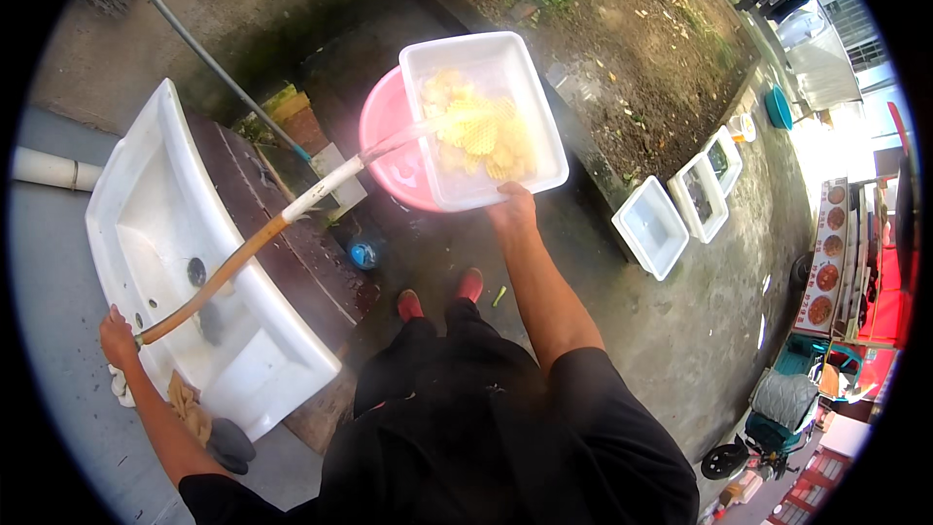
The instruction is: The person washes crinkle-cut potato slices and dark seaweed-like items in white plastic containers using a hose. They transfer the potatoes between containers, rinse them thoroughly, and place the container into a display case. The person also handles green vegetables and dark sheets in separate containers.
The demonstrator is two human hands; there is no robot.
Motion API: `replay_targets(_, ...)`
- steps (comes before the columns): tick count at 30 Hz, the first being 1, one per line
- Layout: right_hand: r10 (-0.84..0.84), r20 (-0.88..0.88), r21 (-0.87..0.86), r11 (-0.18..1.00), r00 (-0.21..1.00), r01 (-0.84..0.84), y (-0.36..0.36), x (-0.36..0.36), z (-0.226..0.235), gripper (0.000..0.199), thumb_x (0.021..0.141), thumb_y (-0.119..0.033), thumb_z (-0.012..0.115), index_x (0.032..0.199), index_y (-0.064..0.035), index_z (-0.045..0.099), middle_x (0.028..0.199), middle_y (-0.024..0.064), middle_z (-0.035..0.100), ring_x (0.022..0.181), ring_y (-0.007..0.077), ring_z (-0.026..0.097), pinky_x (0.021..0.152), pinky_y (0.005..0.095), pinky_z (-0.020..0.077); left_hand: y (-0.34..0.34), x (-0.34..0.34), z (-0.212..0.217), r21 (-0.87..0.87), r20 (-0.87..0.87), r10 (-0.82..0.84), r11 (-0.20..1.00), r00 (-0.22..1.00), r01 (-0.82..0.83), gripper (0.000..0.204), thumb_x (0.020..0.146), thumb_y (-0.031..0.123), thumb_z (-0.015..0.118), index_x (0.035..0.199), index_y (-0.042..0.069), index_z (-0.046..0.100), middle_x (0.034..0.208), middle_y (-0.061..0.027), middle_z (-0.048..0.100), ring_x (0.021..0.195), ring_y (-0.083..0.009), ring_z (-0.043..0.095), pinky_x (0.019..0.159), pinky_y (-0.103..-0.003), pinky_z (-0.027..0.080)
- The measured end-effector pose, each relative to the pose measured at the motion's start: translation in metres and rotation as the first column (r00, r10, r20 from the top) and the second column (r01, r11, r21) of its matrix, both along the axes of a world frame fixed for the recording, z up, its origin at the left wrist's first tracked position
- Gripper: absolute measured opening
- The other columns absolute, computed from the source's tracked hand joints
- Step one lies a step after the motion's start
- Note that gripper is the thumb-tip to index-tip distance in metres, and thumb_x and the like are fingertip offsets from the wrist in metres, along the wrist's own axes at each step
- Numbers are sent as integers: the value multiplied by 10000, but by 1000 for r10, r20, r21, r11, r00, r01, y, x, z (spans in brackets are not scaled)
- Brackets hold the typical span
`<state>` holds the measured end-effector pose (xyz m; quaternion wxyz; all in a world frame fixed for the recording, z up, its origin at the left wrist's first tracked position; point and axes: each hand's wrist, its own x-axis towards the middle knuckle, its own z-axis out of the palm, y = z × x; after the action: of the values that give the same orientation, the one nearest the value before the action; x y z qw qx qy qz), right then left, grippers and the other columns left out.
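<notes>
Hose [292, 209] gripped in left hand [119, 338]; right hand [512, 209] clamping tub [483, 117] rim—best kept tilted away, stream beyond thumb.

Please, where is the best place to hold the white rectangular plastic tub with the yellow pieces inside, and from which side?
Probably the rim of a short side, from the person's side. The white rectangular plastic tub has a flat outward lip, and the right hand already grips its near short edge. It rests over the pink round basin, so that side is free.

Yellow pieces [483, 131] in the white tub [544, 107] perhaps blurred by water
</notes>
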<state>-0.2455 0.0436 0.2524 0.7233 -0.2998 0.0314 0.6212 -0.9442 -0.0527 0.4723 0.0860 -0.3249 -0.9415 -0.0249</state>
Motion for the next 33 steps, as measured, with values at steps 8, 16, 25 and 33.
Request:
replay_targets(8,5,-23,41,999,1000,-4,-2,-3,-6,722,666,127,365,1357,-26,221,1324,201,339,1202,431,377,922,625,380,0,10,5,-23,-44,-22,1000,999,21,476,892,471,422,821,57,645,724,-88,648,681,-252,627,663,-382,457)
replay_targets(16,0,-15,71,997,1000,1,-10,-8,-5,760,651,124,369,1365,-95,227,1300,185,366,1175,418,415,888,614,420,-2,12,5,10,-17,-29,1000,999,29,464,892,462,424,820,59,643,709,-85,646,670,-241,631,648,-378,459)
replay_targets(25,-14,51,1,1000,999,14,-23,-14,0,762,647,115,380,1357,-132,259,1286,157,394,1160,392,438,862,603,441,-4,14,5,56,-2,-79,995,997,79,454,899,438,433,799,43,635,698,-90,642,633,-233,627,617,-370,461)
replay_targets(33,-30,39,8,1000,999,29,-27,-24,1,750,655,102,392,1355,-135,264,1281,155,401,1156,391,443,859,597,446,-14,-6,6,-38,-213,-236,972,948,233,394,898,403,449,1034,72,616,873,-103,653,778,-237,630,691,-383,460)
